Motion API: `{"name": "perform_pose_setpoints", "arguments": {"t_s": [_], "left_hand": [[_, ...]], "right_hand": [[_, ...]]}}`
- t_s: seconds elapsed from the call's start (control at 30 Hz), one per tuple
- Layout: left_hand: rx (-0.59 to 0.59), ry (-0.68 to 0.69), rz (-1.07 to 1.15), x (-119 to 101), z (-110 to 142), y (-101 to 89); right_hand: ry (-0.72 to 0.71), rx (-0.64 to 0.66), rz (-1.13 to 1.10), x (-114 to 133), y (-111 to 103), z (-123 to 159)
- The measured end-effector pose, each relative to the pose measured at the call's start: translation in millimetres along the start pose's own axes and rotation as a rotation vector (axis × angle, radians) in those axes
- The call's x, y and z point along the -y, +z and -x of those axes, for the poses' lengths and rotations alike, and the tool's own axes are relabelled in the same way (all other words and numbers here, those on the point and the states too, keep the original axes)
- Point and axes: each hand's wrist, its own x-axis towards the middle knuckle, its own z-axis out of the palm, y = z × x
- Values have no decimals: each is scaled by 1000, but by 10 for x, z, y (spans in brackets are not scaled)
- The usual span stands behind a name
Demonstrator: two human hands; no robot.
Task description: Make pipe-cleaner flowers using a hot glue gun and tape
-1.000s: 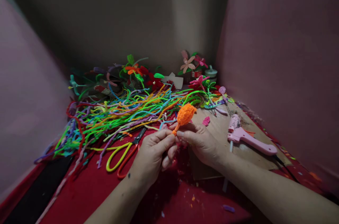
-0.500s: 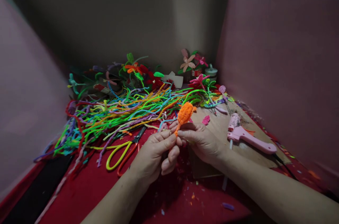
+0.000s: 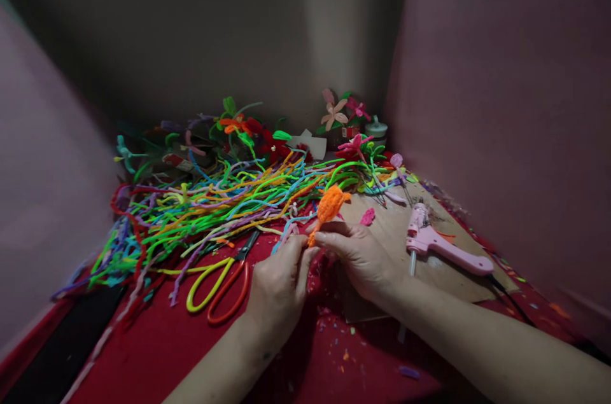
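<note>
An orange pipe-cleaner petal (image 3: 330, 204) points up and slightly right between my hands, its twisted stem end at the bottom. My left hand (image 3: 281, 270) pinches the lower tip of that stem, knuckles turned up. Just above, my right hand (image 3: 356, 254) grips the same stem between thumb and fingers; the other fingertips are partly hidden. Scissors (image 3: 224, 289) with one yellow and one red handle lie on the red cloth beside my left hand. A small pink fuzzy petal (image 3: 367, 217) rests on the cardboard beyond my right hand.
A large heap of coloured pipe cleaners (image 3: 224, 200) spreads across the back left. A pink glue gun (image 3: 443, 251) with its cord lies on the cardboard (image 3: 458, 283) at right. Finished pipe-cleaner flowers (image 3: 334, 112) stand along the wall. Small scraps dot the red cloth (image 3: 324, 359).
My left hand has rolled over, its knuckles now upward, at the stem's tip. The orange petal has turned a little and shows a narrower side. The view has shifted slightly.
</note>
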Motion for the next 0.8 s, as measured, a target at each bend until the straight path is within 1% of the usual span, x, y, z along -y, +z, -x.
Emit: {"name": "perform_pose_setpoints", "arguments": {"t_s": [0.1,0.2,0.4,0.57,0.73,0.8], "left_hand": [[-27,97,-94,15,7,20],[-25,117,-163,16,2,30],[45,82,-195,-4,5,-2],[32,78,-148,-32,40,-52],[49,53,-138,-49,57,-67],[52,41,-101,-79,49,-81]], "right_hand": [[2,-36,-11,-22,7,8],[14,-38,-27,-39,12,13],[18,-2,-8,-20,5,10],[40,48,20,-14,-29,2],[63,97,-42,-33,-40,-10],[81,110,-81,-30,-30,-8]]}}
